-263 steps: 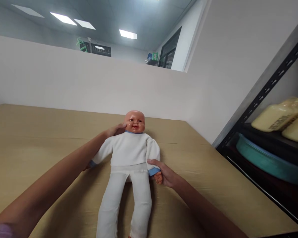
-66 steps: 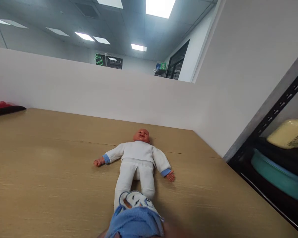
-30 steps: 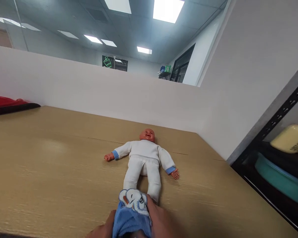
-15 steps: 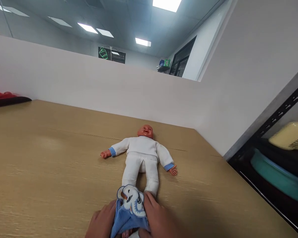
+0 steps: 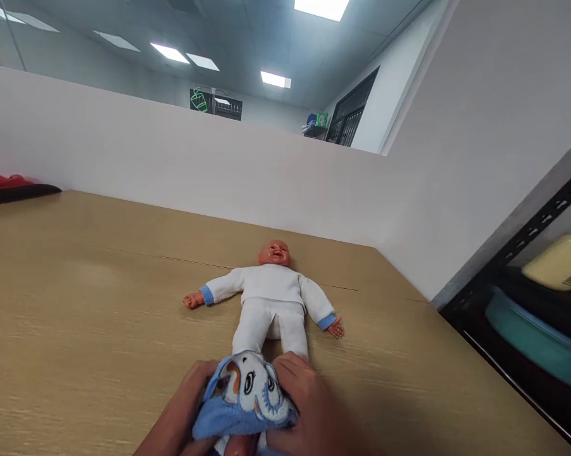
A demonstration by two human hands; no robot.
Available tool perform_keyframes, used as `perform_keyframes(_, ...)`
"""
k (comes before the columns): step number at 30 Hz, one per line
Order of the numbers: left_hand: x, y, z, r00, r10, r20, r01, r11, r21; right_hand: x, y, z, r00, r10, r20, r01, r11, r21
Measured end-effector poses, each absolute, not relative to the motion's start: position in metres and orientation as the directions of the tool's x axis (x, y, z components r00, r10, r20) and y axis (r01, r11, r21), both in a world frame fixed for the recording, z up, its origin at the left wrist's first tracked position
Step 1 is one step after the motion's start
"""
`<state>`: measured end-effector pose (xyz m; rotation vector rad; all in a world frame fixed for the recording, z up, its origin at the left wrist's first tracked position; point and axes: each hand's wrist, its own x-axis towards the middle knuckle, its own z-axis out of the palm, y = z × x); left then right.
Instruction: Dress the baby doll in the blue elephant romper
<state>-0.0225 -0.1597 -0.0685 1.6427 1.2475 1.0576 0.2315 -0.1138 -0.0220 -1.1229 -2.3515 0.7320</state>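
A baby doll [image 5: 272,283] in a white long-sleeved top and white trousers lies on its back on the wooden table, arms spread, head away from me. At its lower legs is a blue cloth garment [image 5: 250,392] with a white embroidered animal face. My left hand [image 5: 193,396] grips the garment's left side and my right hand [image 5: 307,402] its right side, both with curled fingers. Part of a doll foot [image 5: 240,445] shows below the garment. Most of my fingertips are hidden by the cloth.
A low white partition [image 5: 209,164] stands behind the table [image 5: 100,316]. On the right is a dark shelf frame with a yellow package [image 5: 561,263] and a teal tub-like item [image 5: 537,339]. A red and black item [image 5: 14,187] sits at the far left.
My hands have spread the garment wider and raised it slightly over the doll's lower legs. The doll's head and arms have shifted a little to the left.
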Motion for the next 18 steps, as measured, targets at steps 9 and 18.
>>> perform_keyframes(9, -0.033, -0.140, -0.063, 0.178, 0.972, 0.155, 0.317, -0.206, 0.926, 0.231, -0.093, -0.024, -0.719, 0.663, 0.207, 0.519, 0.711, -0.475)
perform_keyframes(18, -0.050, -0.113, -0.069, 0.202, 0.979, 0.035, 0.320, -0.100, 0.942, 0.235, -0.073, -0.004, -0.750, 0.624, 0.218, 0.321, 0.632, -0.705)
